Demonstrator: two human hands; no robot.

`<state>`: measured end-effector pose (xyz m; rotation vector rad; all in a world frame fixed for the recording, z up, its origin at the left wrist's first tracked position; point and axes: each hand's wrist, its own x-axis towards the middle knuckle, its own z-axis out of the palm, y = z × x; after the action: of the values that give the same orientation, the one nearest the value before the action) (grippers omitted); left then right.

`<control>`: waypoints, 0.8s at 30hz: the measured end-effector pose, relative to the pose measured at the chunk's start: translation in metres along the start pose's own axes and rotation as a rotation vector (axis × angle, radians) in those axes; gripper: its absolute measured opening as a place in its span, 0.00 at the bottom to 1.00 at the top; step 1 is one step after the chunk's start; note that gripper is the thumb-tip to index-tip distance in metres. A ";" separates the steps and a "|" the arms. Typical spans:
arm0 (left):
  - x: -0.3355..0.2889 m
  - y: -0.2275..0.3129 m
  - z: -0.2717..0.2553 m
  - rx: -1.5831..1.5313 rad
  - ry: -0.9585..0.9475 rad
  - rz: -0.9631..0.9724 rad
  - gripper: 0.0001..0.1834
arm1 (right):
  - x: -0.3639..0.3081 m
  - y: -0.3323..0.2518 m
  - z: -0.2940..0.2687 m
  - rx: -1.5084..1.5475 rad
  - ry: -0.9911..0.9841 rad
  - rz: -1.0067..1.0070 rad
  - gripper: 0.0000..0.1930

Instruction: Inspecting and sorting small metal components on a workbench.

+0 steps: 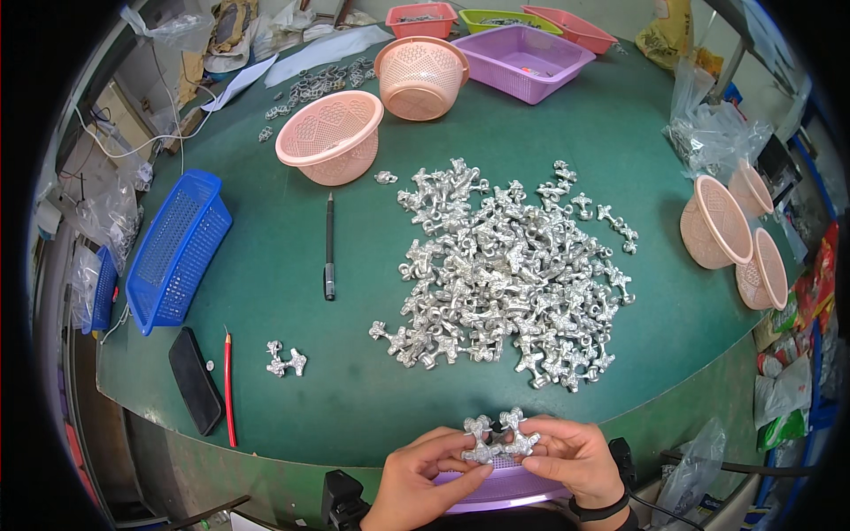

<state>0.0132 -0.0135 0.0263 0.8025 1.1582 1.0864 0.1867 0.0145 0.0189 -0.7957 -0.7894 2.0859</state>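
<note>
Close to the table's front edge, my left hand [423, 476] pinches a silver metal casting [479, 440] between thumb and fingers. My right hand [577, 460] grips another silver casting [515, 432] right beside it. Whether the two pieces are joined or only touching, I cannot tell. Beneath both hands is a purple perforated basket [505, 488], partly covered by them. A large heap of similar castings [522, 274] lies beyond my hands on the green table [336, 389]. A small group of castings [286, 360] rests apart, to the left.
On the left are a blue basket [181, 252], a black phone [196, 380], a red pencil-like tool [229, 389] and a black pen [330, 248]. Pink baskets [332, 137] and a purple tray [529, 66] stand at the back. More pink baskets [715, 221] sit at the right edge.
</note>
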 end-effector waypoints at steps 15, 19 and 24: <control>-0.002 0.003 -0.001 0.199 -0.154 -0.047 0.17 | 0.000 0.000 0.005 0.046 0.071 -0.009 0.18; 0.000 -0.002 0.003 0.003 -0.019 0.021 0.16 | 0.000 0.000 0.007 0.073 0.138 0.005 0.17; 0.001 -0.001 0.005 0.007 -0.027 0.008 0.17 | -0.002 -0.002 0.007 0.066 0.144 0.023 0.18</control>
<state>0.0184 -0.0128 0.0263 0.8261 1.1374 1.0758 0.1834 0.0124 0.0251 -0.9108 -0.6335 2.0382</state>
